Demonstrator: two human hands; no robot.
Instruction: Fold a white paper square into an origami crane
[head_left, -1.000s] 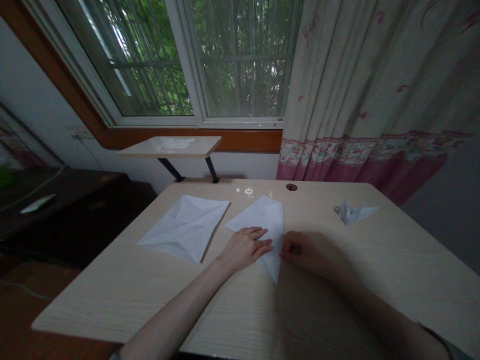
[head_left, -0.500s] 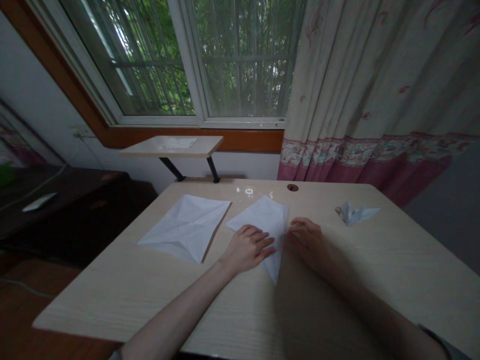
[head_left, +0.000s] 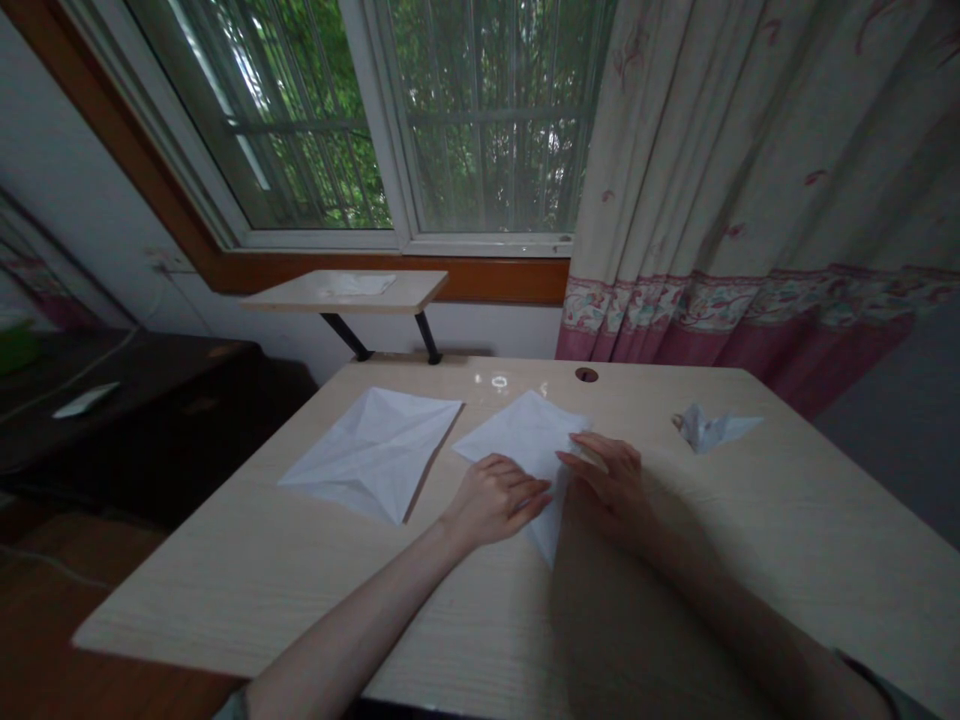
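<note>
A folded sheet of white paper [head_left: 517, 430] lies on the pale wooden table between my hands, its lower corner pointing toward me. My left hand [head_left: 499, 500] rests on it, palm down, fingers stretched across the lower part. From the right, my right hand [head_left: 607, 480] touches the paper's right edge, fingertips on its surface and fingers apart. Left of them, a creased white paper sheet [head_left: 375, 455] is spread out flat. A folded paper crane [head_left: 709, 430] sits to the right, beyond my right hand.
The table [head_left: 300, 590] has a round cable hole [head_left: 586, 375] near its back edge. A small raised shelf [head_left: 292, 292] with white paper [head_left: 360, 284] on it stands back left. Behind are a window and a patterned curtain [head_left: 675, 200]. A dark low table [head_left: 172, 400] stands at left.
My right hand has moved left, from just beside the paper onto its right edge, and its fingers have stretched out. My left hand stays nearly in place on the paper.
</note>
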